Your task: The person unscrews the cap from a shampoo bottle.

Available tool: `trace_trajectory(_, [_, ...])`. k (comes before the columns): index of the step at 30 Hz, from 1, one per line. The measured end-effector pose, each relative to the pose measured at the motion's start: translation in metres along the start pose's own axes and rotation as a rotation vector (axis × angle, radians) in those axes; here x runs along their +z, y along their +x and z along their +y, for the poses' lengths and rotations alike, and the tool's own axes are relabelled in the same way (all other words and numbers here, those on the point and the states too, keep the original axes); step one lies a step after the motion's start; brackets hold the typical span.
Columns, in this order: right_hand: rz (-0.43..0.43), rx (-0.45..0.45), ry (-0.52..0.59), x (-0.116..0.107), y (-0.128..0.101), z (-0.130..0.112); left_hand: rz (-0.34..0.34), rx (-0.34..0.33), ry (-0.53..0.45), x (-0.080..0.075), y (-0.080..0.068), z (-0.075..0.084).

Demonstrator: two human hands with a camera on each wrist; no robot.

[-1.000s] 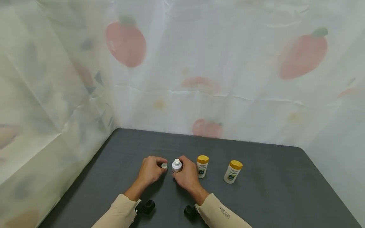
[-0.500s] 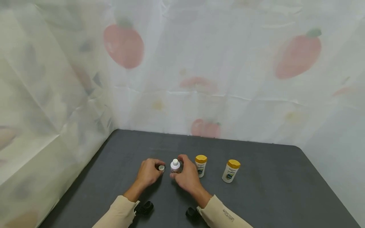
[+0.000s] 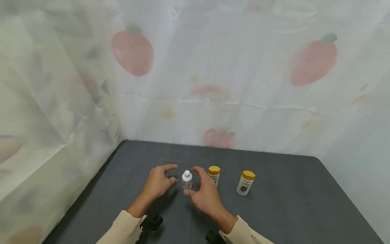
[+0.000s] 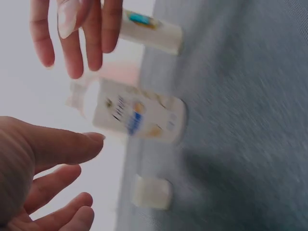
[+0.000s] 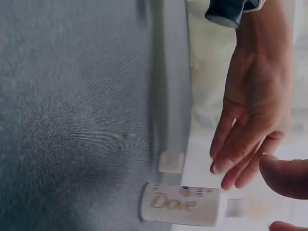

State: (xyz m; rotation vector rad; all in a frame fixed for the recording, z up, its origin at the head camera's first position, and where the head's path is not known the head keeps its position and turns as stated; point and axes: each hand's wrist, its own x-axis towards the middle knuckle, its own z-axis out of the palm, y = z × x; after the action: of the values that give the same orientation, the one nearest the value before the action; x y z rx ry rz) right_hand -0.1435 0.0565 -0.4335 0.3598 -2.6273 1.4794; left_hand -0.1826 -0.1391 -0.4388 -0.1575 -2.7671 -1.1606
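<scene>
Left hand (image 3: pixel 158 183): grip apart, fingers relaxed and holding nothing, thumb tip just beside the small white cap (image 3: pixel 172 178), which lies loose on the bench (image 3: pixel 289 210). Right hand (image 3: pixel 207 196): grip likewise apart, fingers spread in a loose curve round the small white bottle (image 3: pixel 187 180) but not touching it; the wrist views show clear space between fingers and label. Bottle: upright on the bench between the two hands, neck uncovered, cap beside it to the left. Handling note, as a judgement: both hands are best drawn straight back and clear, since the bottle is narrow and open and a brushing finger would tip it; the cap should stay within reach beside it. Beyond, to the right: two yellow-lidded jars, the nearer (image 3: pixel 214 173) just behind the right hand, the farther (image 3: pixel 245 183) well apart. Behind all, a fruit-printed curtain (image 3: pixel 213 84). Change from a second ago: the left hand then pinched the cap and the right hand gripped the bottle; both have let go and opened, and the cap now rests on the bench.
</scene>
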Motion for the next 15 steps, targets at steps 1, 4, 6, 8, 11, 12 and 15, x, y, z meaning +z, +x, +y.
trace_trajectory(1, [-0.004, -0.007, 0.009, -0.003, -0.003, -0.002, 0.002, 0.009, -0.011, -0.002, -0.002, 0.005])
trace_trajectory(4, [-0.014, -0.026, 0.038, -0.014, -0.01, -0.007, 0.015, 0.043, -0.037, -0.006, -0.005, 0.019])
trace_trajectory(6, [-0.015, -0.037, 0.06, -0.022, -0.014, -0.01, 0.009, 0.055, -0.057, -0.007, -0.006, 0.029])
trace_trajectory(8, [-0.012, -0.051, 0.073, -0.029, -0.017, -0.011, 0.0, 0.068, -0.069, -0.008, -0.008, 0.037])
trace_trajectory(11, [0.0, -0.053, 0.094, -0.038, -0.022, -0.01, -0.011, 0.091, -0.071, -0.007, -0.008, 0.048])
trace_trajectory(12, [0.006, -0.052, 0.094, -0.041, -0.024, -0.01, -0.012, 0.099, -0.071, -0.006, -0.008, 0.051])
trace_trajectory(15, [0.031, -0.053, 0.101, -0.047, -0.025, -0.005, -0.011, 0.129, -0.089, -0.003, -0.007, 0.058])
